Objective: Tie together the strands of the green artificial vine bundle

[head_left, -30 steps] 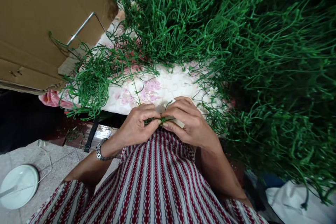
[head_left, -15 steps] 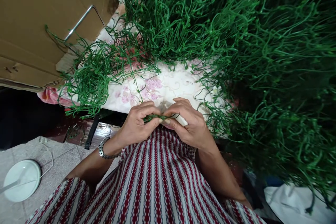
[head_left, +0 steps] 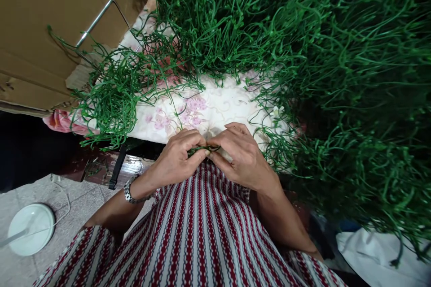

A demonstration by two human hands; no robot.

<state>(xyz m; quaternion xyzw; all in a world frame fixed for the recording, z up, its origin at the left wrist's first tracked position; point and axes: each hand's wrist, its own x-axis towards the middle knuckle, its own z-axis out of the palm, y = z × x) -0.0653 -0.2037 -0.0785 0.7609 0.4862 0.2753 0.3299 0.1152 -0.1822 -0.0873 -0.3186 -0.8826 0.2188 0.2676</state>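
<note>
Between my two hands is a thin green plastic stem (head_left: 197, 149), mostly covered by fingers. My left hand (head_left: 183, 152), with a metal watch (head_left: 128, 190) on its wrist, pinches it between thumb and forefinger. My right hand (head_left: 240, 154) is closed on the stem's other end, its fingertips meeting the left ones. Both hands are held just above my lap, over the front edge of a flowered cloth (head_left: 215, 103). Beyond them to the left lies a loose heap of curly green stems (head_left: 112, 107). A far larger mass of green stems (head_left: 269, 27) spreads behind and to the right.
A cardboard box (head_left: 63, 4) stands at the far left, with a bent metal rod (head_left: 96, 22) before it. On the floor at lower left is a round white disc (head_left: 32, 228) with a cord. White fabric (head_left: 377, 255) lies at lower right.
My right hand has turned slightly, its thumb now less visible beside the left thumb. The left hand keeps its pinch on the stem. The view has shifted a little.
</note>
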